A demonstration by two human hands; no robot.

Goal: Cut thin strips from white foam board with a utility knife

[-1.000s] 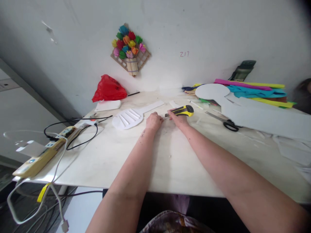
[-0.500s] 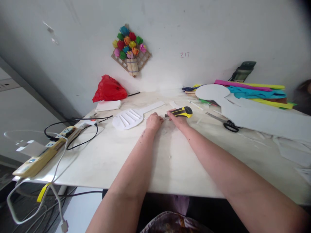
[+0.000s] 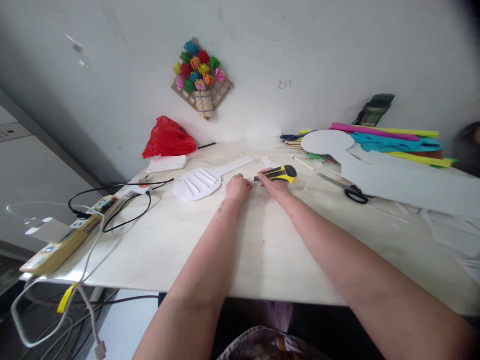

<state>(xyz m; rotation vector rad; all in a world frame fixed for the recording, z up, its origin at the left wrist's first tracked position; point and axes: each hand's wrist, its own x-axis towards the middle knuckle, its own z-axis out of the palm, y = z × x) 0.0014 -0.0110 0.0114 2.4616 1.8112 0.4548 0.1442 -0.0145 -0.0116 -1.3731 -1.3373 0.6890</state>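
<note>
My right hand [image 3: 275, 186] is closed around a yellow-and-black utility knife [image 3: 280, 174], its front end pointing left toward the other hand. Close beside it, my left hand [image 3: 238, 188] is closed, fingertips pressed down on the table. A thin white strip [image 3: 255, 183] shows between the two hands, mostly covered by the left fingers. Left of the hands lies a white paddle-shaped cutout [image 3: 180, 191] with several narrow white strips set across its round head and a handle reaching toward the back right.
Black-handled scissors [image 3: 355, 194] lie to the right, near large white sheets [image 3: 405, 177] and coloured material [image 3: 397, 142]. A red plastic bag [image 3: 168, 137] sits at the back left. A power strip [image 3: 71, 242] with trailing cables lines the table's left edge.
</note>
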